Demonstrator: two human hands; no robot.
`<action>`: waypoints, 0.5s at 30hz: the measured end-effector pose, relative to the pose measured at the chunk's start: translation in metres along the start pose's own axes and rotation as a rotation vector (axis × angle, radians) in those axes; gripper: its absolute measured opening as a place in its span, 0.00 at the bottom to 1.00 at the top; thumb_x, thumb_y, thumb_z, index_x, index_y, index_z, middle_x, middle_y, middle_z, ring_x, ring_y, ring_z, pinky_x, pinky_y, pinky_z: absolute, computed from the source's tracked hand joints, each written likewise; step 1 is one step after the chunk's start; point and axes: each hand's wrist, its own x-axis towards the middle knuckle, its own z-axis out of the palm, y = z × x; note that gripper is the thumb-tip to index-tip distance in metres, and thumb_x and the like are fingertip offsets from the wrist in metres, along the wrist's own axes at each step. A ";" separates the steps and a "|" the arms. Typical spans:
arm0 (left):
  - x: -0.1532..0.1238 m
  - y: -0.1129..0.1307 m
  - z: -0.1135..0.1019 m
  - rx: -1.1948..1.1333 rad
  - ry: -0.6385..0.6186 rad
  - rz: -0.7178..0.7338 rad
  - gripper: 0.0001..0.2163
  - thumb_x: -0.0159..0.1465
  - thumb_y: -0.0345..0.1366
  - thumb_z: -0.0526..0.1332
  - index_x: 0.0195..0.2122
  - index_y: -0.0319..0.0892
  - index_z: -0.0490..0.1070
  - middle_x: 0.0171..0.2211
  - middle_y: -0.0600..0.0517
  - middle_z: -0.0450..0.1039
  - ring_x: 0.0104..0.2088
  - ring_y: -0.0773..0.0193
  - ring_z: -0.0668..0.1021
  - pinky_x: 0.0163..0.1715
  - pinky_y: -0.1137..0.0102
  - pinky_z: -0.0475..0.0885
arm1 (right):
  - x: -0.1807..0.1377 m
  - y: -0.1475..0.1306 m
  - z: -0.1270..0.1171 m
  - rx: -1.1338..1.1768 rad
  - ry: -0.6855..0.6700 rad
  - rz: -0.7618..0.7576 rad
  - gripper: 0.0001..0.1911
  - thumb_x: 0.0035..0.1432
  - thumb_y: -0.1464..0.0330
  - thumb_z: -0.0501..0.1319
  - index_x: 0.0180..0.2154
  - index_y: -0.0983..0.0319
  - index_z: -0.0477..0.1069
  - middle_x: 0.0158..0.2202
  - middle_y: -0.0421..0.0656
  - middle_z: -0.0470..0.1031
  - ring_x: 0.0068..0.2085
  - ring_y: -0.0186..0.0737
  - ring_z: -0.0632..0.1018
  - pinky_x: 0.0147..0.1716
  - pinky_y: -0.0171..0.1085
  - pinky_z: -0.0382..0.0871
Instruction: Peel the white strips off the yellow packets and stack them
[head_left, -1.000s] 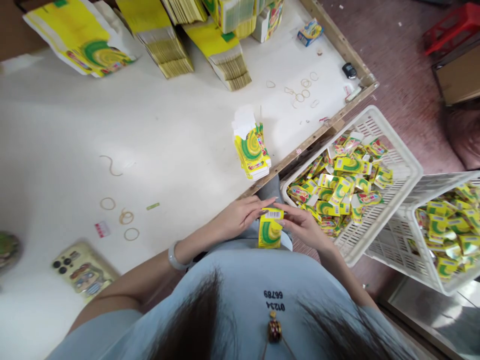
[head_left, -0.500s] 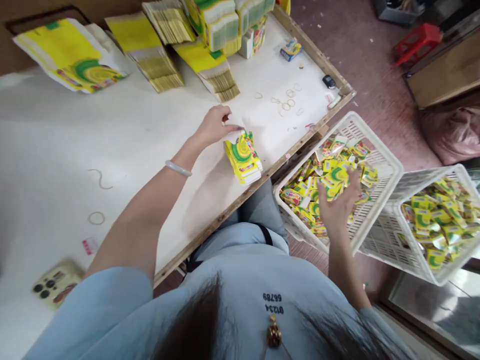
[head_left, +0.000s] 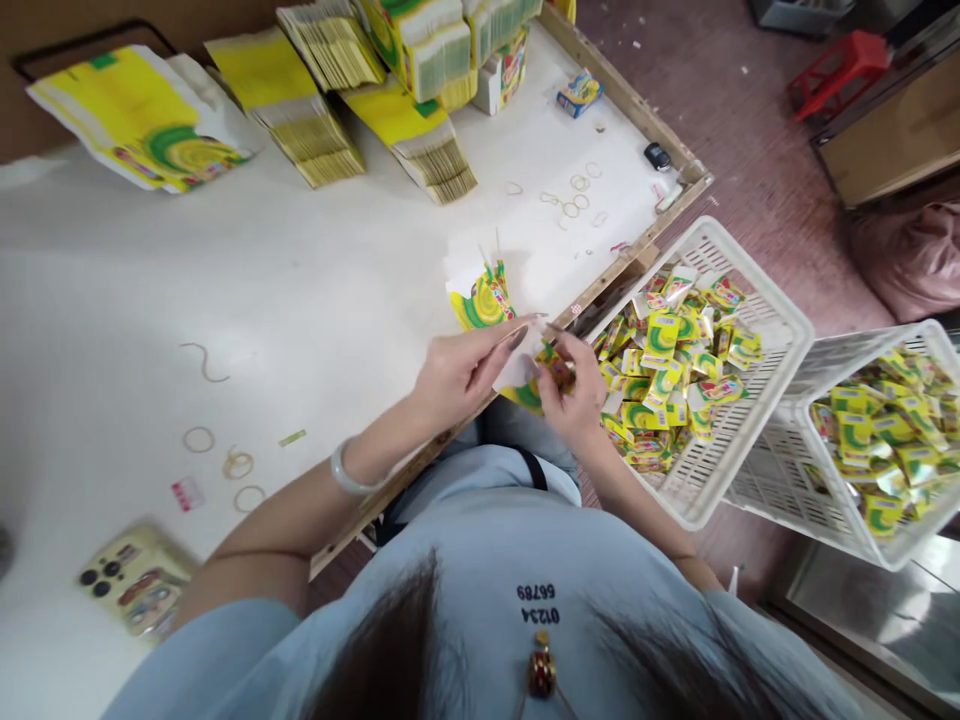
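My left hand (head_left: 469, 370) and my right hand (head_left: 568, 390) meet over the table's front edge, both gripping one small yellow-and-green carton (head_left: 534, 378) that is partly hidden by the fingers. Just behind the hands a short stack of flat yellow-green cartons (head_left: 480, 300) stands on the white table (head_left: 300, 300). To the right, a white plastic basket (head_left: 780, 310) holds several folded cartons of the same print.
A second white basket (head_left: 870, 500) of cartons sits further right. Tall stacks of flat yellow cartons (head_left: 420, 140) line the table's far side. Rubber bands (head_left: 577, 195) lie scattered, and a phone (head_left: 135, 580) rests near my left elbow. A red stool (head_left: 832, 65) stands on the floor.
My left hand drew back from the stack of flat cartons with one carton. My right hand left the basket and joined it at the table edge.
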 end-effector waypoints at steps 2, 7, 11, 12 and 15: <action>-0.013 0.011 0.005 -0.077 0.072 -0.084 0.18 0.76 0.41 0.53 0.52 0.38 0.80 0.36 0.47 0.85 0.17 0.75 0.74 0.21 0.78 0.69 | -0.006 -0.005 0.002 0.049 0.006 -0.024 0.16 0.70 0.64 0.57 0.58 0.56 0.66 0.43 0.47 0.80 0.40 0.44 0.82 0.42 0.43 0.80; -0.027 0.016 0.007 -0.158 0.130 -0.123 0.16 0.75 0.38 0.55 0.51 0.39 0.81 0.35 0.46 0.85 0.25 0.69 0.80 0.27 0.77 0.74 | -0.020 -0.015 -0.002 0.102 -0.087 -0.011 0.23 0.64 0.57 0.64 0.57 0.56 0.66 0.41 0.47 0.81 0.35 0.45 0.82 0.34 0.43 0.79; -0.039 0.007 0.015 -0.266 0.074 -0.066 0.20 0.76 0.44 0.52 0.63 0.43 0.72 0.48 0.43 0.82 0.44 0.61 0.84 0.43 0.70 0.79 | -0.028 -0.017 -0.004 0.168 -0.069 0.136 0.14 0.66 0.59 0.62 0.51 0.56 0.70 0.38 0.44 0.80 0.34 0.43 0.81 0.34 0.41 0.78; -0.044 0.005 0.020 -0.297 0.057 -0.056 0.25 0.74 0.49 0.54 0.68 0.45 0.65 0.56 0.41 0.78 0.52 0.57 0.81 0.49 0.66 0.79 | -0.029 -0.018 -0.004 0.216 -0.028 0.187 0.13 0.67 0.59 0.60 0.51 0.56 0.70 0.37 0.44 0.79 0.34 0.42 0.81 0.36 0.41 0.78; -0.063 0.000 0.038 -0.354 -0.079 -0.058 0.50 0.61 0.61 0.65 0.76 0.50 0.38 0.73 0.36 0.52 0.72 0.41 0.60 0.66 0.48 0.66 | -0.029 -0.024 0.000 0.369 0.096 0.325 0.16 0.72 0.58 0.52 0.53 0.56 0.70 0.40 0.44 0.79 0.42 0.44 0.82 0.47 0.46 0.78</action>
